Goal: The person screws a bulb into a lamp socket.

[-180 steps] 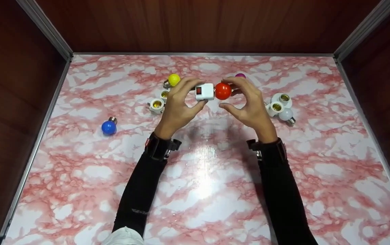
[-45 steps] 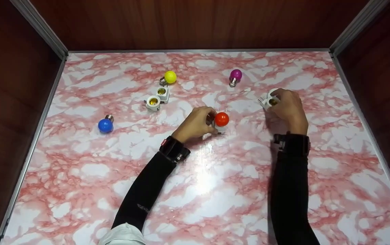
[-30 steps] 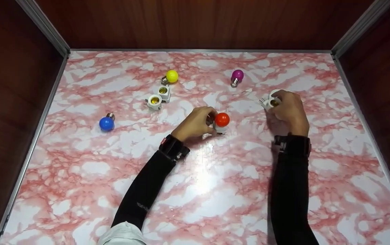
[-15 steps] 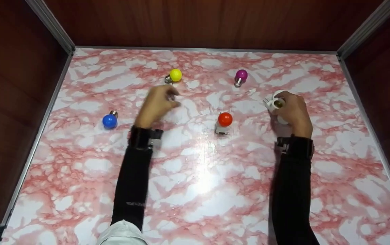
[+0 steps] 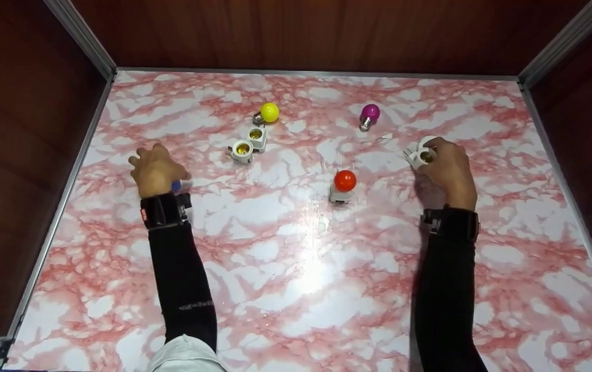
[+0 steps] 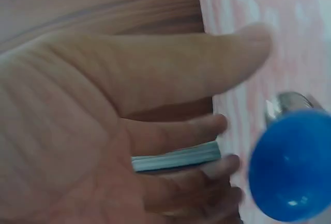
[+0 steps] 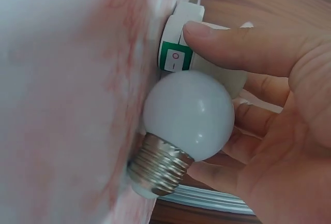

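My left hand (image 5: 156, 168) hovers with spread fingers over the blue light bulb (image 6: 292, 167), most of which it hides in the head view. In the left wrist view a gap separates thumb and fingers from that bulb. At the right, my right hand (image 5: 451, 168) holds a white lamp socket (image 5: 420, 157) between thumb and fingers. The right wrist view has the thumb by the socket's green-framed switch (image 7: 176, 57). A white bulb (image 7: 189, 113) with a metal screw base lies against it on the table. A round white socket base (image 5: 429, 140) shows partly behind the hand.
A red bulb (image 5: 345, 181) stands upright in a white socket (image 5: 339, 195) mid-table. Two sockets, one round (image 5: 242, 151) and one square (image 5: 257, 136), lie left of centre beside a yellow bulb (image 5: 270, 112). A magenta bulb (image 5: 370, 112) lies further back. Dark wooden walls (image 5: 296, 36) enclose the table.
The red bulb in its socket was between both hands, then stood on the table. My left hand released it and swung left to the blue bulb. My right hand moved to the right-hand sockets and stayed.
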`<state>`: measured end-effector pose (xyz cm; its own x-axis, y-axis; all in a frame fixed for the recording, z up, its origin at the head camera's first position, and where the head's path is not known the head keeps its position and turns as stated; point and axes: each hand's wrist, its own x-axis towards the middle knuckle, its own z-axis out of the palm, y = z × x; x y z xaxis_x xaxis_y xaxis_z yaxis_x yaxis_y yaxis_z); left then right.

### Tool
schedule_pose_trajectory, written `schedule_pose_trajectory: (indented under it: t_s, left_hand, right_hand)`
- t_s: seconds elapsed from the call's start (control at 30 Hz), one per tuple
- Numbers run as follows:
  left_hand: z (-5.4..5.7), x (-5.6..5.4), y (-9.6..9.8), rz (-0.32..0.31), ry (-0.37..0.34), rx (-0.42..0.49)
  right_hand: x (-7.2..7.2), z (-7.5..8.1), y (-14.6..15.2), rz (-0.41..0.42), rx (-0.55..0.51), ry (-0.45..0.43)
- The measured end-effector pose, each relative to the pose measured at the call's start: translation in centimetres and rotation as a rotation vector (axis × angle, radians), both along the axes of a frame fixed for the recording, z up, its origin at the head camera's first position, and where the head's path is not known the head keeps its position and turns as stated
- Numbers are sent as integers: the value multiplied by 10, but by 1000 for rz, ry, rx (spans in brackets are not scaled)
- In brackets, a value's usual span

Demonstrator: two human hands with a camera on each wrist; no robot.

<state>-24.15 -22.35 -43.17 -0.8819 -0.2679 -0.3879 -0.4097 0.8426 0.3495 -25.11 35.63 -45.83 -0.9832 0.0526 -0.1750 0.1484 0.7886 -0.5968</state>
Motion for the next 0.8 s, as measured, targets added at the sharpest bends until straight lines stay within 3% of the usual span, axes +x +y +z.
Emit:
schedule_pose_trajectory:
  t_s: [0.13, 0.3, 0.5, 0.8]
  left_hand:
    - [-3, -3, -1, -41, -96, 8]
    - [-7, -3, 2, -89, -71, 12]
    - [-6, -3, 14, -106, 75, 46]
    - [7, -5, 46, -91, 313, 157]
  right_hand:
    - [3, 0, 2, -13, 1, 5]
    - [4, 0, 1, -28, -6, 10]
    - [2, -1, -2, -31, -3, 22]
    - [4, 5, -4, -39, -25, 111]
